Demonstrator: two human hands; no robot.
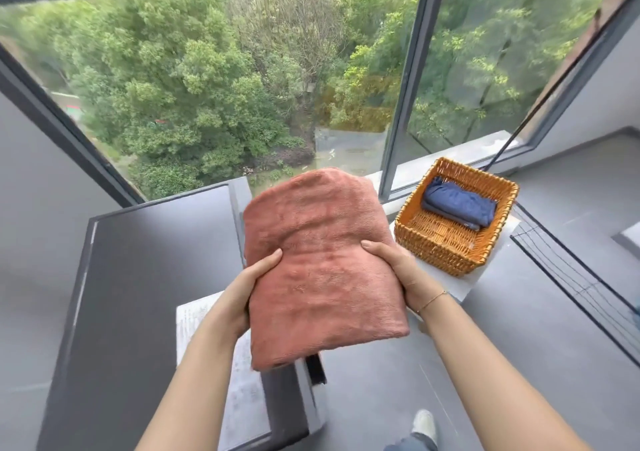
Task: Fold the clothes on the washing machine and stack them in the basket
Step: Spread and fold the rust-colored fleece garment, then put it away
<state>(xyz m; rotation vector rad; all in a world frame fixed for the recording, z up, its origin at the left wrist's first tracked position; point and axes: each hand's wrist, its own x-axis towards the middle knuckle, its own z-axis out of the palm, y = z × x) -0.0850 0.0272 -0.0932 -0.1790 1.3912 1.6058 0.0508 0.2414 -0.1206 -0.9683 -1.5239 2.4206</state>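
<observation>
Folded towel (322,263) clamped between left hand (242,295) and right hand (398,270), lifted; next, probably rightward into basket (446,243) beside blue garment (457,205).

Wicker basket (446,243) sits on white mat (450,282), w/ folded denim (460,205) inside.

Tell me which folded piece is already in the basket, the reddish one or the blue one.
The blue folded cloth lies inside the wicker basket. The reddish folded towel is held up between both hands, outside the basket.
</observation>
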